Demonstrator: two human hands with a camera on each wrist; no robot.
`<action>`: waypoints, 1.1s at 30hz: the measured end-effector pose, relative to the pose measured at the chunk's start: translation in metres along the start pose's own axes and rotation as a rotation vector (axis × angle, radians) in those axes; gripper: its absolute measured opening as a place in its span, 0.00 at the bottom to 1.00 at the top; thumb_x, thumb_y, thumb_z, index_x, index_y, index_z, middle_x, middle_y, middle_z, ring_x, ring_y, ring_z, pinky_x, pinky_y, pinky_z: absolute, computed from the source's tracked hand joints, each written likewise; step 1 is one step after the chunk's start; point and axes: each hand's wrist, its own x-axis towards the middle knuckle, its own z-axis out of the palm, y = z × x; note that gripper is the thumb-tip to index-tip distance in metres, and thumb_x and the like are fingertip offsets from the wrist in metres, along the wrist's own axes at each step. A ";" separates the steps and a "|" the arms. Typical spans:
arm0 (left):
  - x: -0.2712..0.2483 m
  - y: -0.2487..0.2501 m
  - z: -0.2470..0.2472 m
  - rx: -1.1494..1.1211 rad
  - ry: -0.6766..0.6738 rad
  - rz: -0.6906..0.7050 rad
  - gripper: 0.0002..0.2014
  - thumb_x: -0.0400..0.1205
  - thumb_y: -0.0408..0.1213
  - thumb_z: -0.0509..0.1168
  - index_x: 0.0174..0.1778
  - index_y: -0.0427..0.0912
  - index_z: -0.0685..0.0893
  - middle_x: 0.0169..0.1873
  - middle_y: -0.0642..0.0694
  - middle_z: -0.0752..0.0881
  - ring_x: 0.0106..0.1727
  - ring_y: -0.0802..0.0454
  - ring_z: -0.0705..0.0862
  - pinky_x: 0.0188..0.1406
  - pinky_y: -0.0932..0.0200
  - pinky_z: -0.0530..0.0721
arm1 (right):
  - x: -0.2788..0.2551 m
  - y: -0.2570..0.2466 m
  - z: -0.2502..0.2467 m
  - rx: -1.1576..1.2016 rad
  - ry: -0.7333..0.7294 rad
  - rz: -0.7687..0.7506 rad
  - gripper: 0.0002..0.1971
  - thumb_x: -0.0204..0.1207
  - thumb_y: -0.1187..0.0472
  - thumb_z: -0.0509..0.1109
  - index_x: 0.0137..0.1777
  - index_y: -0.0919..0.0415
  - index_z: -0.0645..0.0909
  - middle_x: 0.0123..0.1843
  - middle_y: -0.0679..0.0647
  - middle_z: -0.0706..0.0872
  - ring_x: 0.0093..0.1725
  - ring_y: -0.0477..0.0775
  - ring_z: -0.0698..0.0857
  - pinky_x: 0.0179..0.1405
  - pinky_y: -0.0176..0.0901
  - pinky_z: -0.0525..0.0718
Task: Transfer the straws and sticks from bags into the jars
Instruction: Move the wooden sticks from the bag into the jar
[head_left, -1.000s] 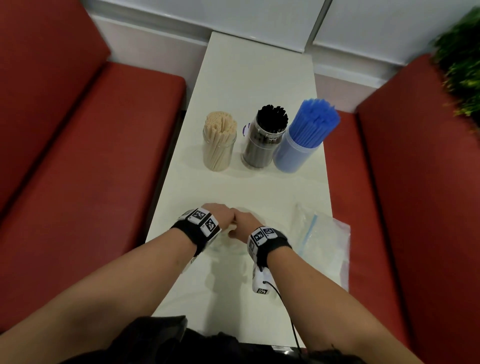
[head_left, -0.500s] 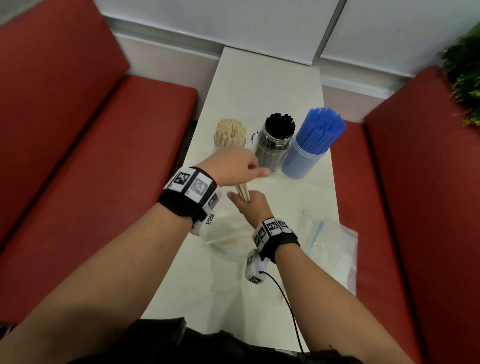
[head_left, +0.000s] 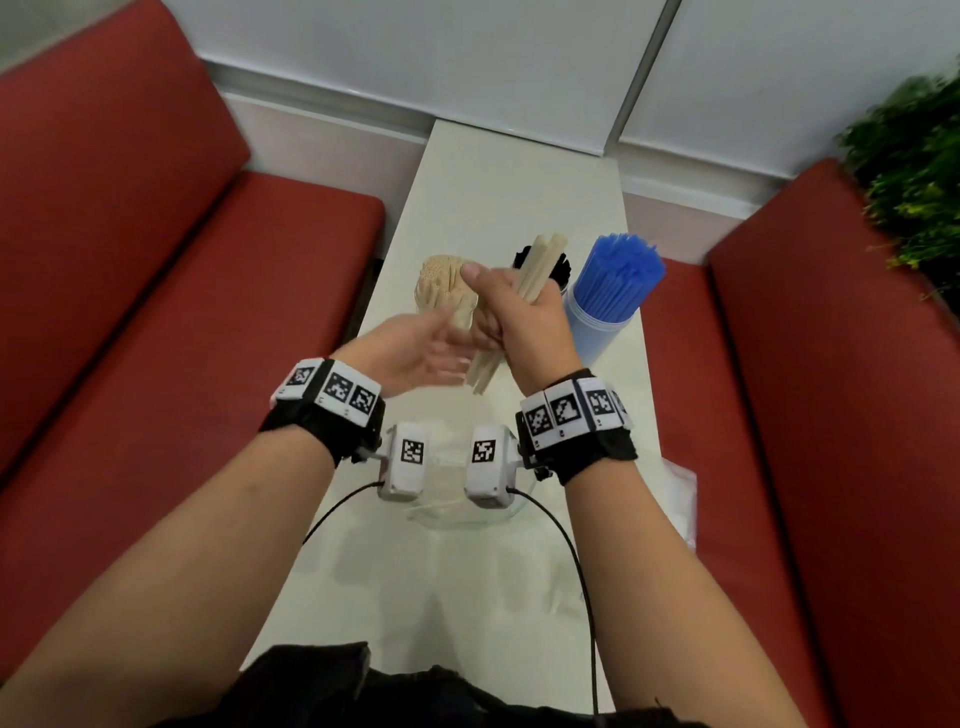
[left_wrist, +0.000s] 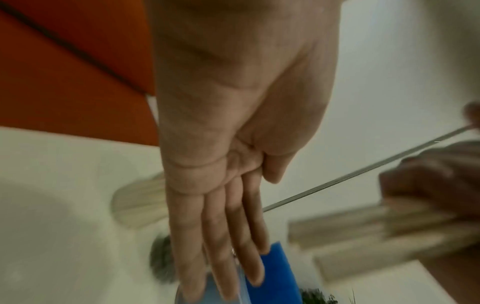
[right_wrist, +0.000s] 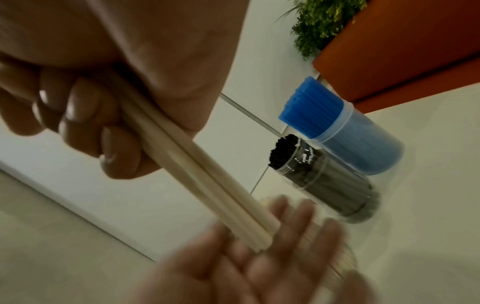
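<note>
My right hand (head_left: 519, 317) grips a bundle of wooden sticks (head_left: 540, 265), held up and tilted above the table; its fingers (right_wrist: 85, 123) curl round the wooden sticks (right_wrist: 207, 185). Palm up and flat, my left hand (head_left: 421, 348) has straight fingers (left_wrist: 228, 236) at the sticks' lower ends (head_left: 483, 371); blur hides whether they touch. Behind the hands stand three jars: a wooden-stick jar (head_left: 441, 280), a black-straw jar (right_wrist: 324, 181) and a blue-straw jar (head_left: 618, 286). A clear bag (head_left: 452, 499) with a few sticks lies under my wrists.
The narrow white table (head_left: 509, 197) runs between two red benches (head_left: 156, 312) (head_left: 831, 415). A second clear bag (head_left: 680, 499) lies at the table's right edge. A green plant (head_left: 914, 171) stands at the far right. Camera cables trail from both wrists.
My right hand has lifted the stick bundle from the bag up in front of the jars. My left hand let go of the sticks' tops and opened flat beside their lower ends.
</note>
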 end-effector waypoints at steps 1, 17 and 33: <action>-0.001 -0.010 0.002 -0.014 -0.063 -0.108 0.28 0.92 0.54 0.49 0.60 0.32 0.84 0.53 0.37 0.91 0.52 0.44 0.91 0.70 0.42 0.83 | -0.001 -0.006 0.000 0.046 -0.025 -0.014 0.25 0.79 0.61 0.74 0.22 0.51 0.68 0.18 0.48 0.65 0.17 0.49 0.63 0.21 0.40 0.63; 0.012 -0.065 0.009 0.066 0.064 -0.203 0.13 0.91 0.38 0.58 0.51 0.34 0.85 0.40 0.41 0.86 0.34 0.48 0.88 0.35 0.59 0.88 | 0.000 0.035 -0.005 -0.012 0.064 0.187 0.25 0.79 0.47 0.75 0.25 0.51 0.67 0.22 0.53 0.62 0.21 0.50 0.61 0.22 0.40 0.65; 0.047 -0.175 0.016 1.531 -0.019 -0.205 0.13 0.86 0.35 0.59 0.62 0.40 0.84 0.59 0.42 0.87 0.60 0.42 0.86 0.60 0.49 0.85 | -0.041 0.163 -0.049 -0.290 0.195 0.657 0.21 0.81 0.50 0.73 0.31 0.58 0.71 0.21 0.49 0.71 0.17 0.48 0.65 0.20 0.37 0.64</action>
